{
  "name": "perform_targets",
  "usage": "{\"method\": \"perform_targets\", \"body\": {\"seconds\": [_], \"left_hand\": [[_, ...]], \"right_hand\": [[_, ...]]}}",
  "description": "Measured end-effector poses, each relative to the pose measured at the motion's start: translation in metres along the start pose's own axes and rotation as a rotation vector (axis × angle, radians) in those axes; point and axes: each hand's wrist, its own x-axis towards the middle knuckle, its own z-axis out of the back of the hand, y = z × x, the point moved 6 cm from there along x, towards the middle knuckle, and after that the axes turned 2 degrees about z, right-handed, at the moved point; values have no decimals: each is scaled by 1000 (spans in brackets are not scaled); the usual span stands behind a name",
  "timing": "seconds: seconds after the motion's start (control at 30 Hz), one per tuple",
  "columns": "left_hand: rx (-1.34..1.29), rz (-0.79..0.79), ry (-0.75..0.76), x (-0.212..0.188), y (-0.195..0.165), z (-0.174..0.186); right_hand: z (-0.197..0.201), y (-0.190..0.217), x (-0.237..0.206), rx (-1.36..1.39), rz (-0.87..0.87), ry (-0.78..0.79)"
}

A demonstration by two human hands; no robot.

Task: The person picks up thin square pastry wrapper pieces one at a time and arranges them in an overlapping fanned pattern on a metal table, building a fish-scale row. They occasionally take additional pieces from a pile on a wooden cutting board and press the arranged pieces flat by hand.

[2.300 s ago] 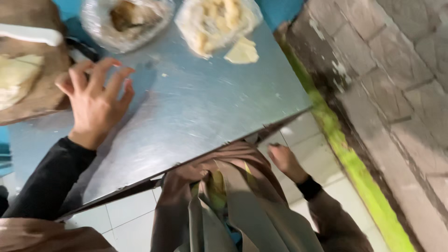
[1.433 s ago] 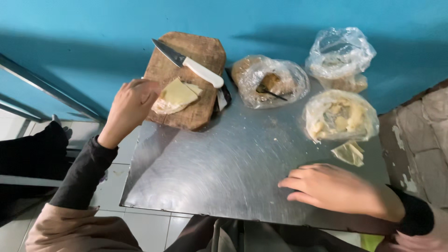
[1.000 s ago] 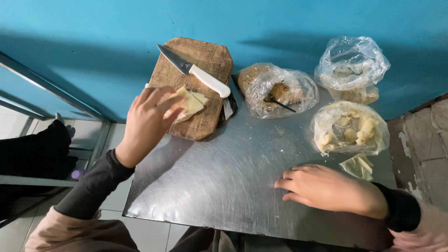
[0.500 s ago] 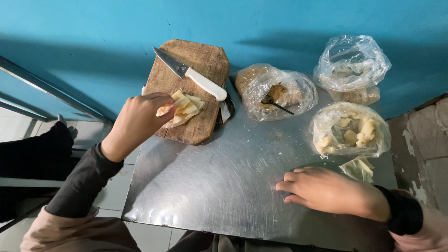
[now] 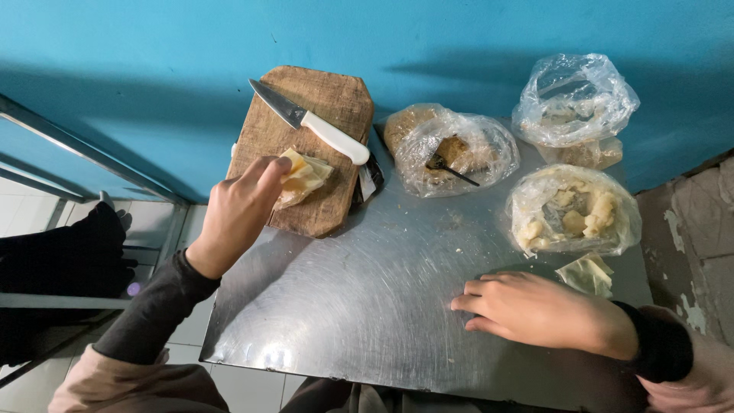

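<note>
One wooden cutting board [image 5: 321, 130] carries one white-handled knife [image 5: 310, 122] and one pale folded wrapper [image 5: 304, 176], pinched by the left hand [image 5: 241, 210], while the right hand [image 5: 535, 310] rests flat and empty on the steel table [image 5: 367, 306] right of the board, near three plastic bags [image 5: 451, 149].

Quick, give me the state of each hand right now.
Left hand: closed on a pale folded dough wrapper over the wooden cutting board.
Right hand: open, flat on the metal table, holding nothing.
</note>
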Motion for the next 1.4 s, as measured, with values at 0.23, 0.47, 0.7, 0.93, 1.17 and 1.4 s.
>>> {"method": "perform_targets", "body": {"seconds": [0.23,0.47,0.7,0.93,1.17,1.4], "left_hand": [[-122,158,-93,0,-6,33],[-34,73,-145,-8,-22,31],[110,257,-121,-24,-3,25],[-1021,780,-303,-34,37,47],[-1305,650,-298,-47,-53,53],[-1726,600,112,-22,-229,-17]], "right_hand": [[14,17,-31,33,7,-12],[6,19,-33,34,-27,13],[-8,26,-39,-14,-22,-43],[-5,38,-78,-37,-10,-286],[15,46,-102,256,-79,-601],[32,35,-130,765,218,-844]]}}
